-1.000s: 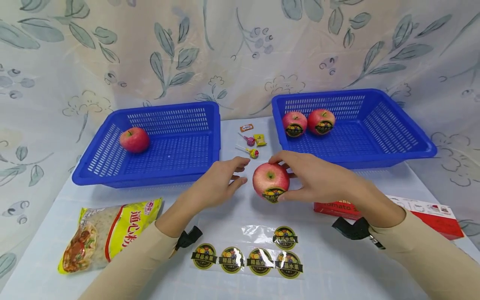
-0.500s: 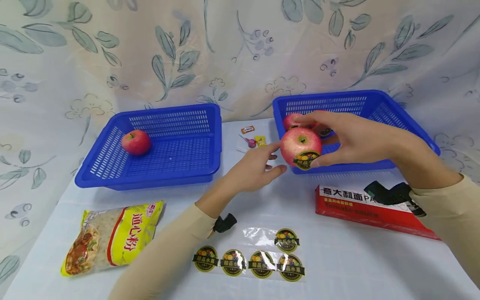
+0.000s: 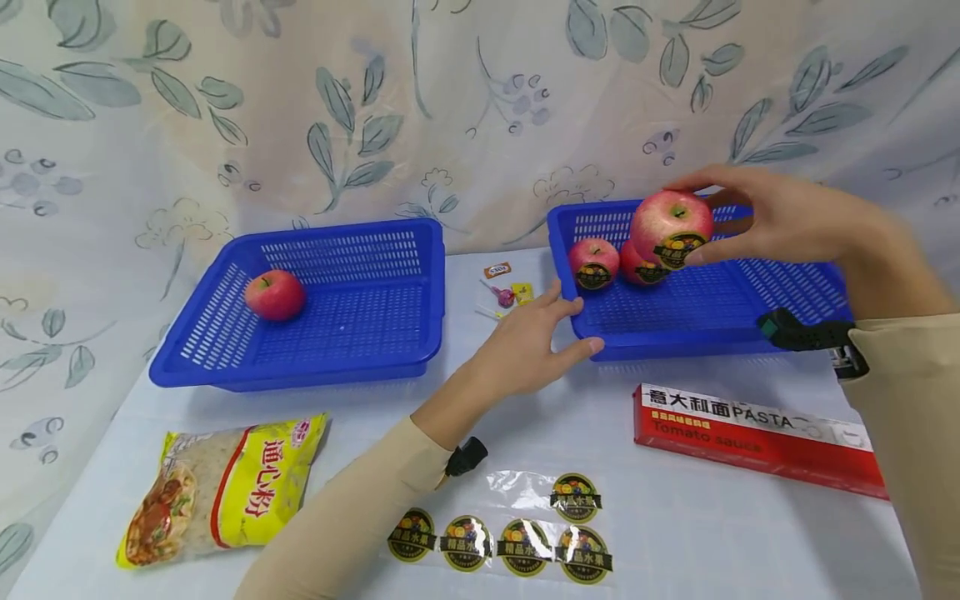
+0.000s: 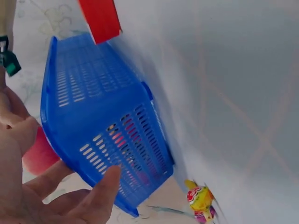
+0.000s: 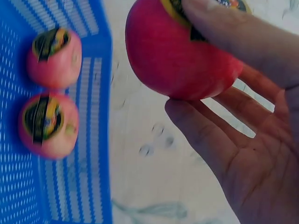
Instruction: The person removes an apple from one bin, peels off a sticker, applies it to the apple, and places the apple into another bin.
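My right hand [image 3: 802, 217] holds an apple [image 3: 663, 217] over the right blue basket [image 3: 690, 342], thumb on the near side and fingers behind. A round black-and-gold sticker [image 3: 681, 250] sits on this apple, partly under the thumb in the right wrist view. Two stickered apples, one at the left [image 3: 596, 252] and one beside it [image 3: 637, 265], lie in that basket's left end. My left hand [image 3: 521, 346] has its fingers spread at the basket's near left corner, fingertips right at the rim; the left wrist view shows its thumb in front of the slotted wall [image 4: 112, 135].
Another blue basket [image 3: 330, 371] on the left holds one apple [image 3: 275, 295] with no sticker showing. Small candies [image 3: 504, 296] lie between the baskets. Nearer are a pasta bag [image 3: 225, 492], a sticker sheet [image 3: 517, 508] and a red pasta box [image 3: 757, 437].
My right hand has carried the apple right and away from me, from the table's middle to over the right basket. My left hand has moved right to that basket's corner.
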`<state>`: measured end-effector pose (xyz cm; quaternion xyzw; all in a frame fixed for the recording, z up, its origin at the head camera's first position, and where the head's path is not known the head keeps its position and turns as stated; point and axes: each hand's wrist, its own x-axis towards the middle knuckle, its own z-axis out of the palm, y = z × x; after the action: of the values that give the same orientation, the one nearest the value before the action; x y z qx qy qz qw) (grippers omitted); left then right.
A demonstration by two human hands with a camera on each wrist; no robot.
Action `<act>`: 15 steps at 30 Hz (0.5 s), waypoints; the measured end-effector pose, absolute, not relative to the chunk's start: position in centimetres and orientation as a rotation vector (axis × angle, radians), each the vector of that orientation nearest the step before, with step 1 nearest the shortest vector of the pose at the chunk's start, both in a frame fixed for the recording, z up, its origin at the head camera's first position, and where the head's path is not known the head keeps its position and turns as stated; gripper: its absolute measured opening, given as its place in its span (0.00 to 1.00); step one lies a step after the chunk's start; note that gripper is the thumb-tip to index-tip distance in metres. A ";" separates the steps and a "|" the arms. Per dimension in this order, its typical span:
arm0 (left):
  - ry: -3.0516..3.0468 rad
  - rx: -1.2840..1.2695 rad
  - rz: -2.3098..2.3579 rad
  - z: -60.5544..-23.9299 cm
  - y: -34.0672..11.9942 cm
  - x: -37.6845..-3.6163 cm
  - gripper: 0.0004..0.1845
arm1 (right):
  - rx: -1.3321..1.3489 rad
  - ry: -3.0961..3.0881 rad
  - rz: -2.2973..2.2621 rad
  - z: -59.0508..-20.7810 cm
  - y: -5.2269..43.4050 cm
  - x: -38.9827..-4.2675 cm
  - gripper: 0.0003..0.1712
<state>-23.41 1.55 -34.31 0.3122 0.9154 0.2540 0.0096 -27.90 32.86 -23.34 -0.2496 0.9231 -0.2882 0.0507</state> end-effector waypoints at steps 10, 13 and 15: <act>2.924 0.979 0.789 -33.8 1.9 -23.6 0.32 | -0.607 2.813 -0.862 -25.7 37.4 -32.7 0.50; 2.931 0.984 0.791 -33.9 1.7 -23.8 0.32 | -0.526 2.800 -0.825 -26.7 39.0 -34.1 0.50; 2.931 0.985 0.792 -34.0 1.7 -23.9 0.32 | -0.473 2.782 -0.801 -27.4 39.9 -34.8 0.50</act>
<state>-23.89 1.67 -34.04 0.3084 0.9180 0.2480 -0.0252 -34.77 39.93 -27.35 -0.1603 0.9433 -0.2717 0.1039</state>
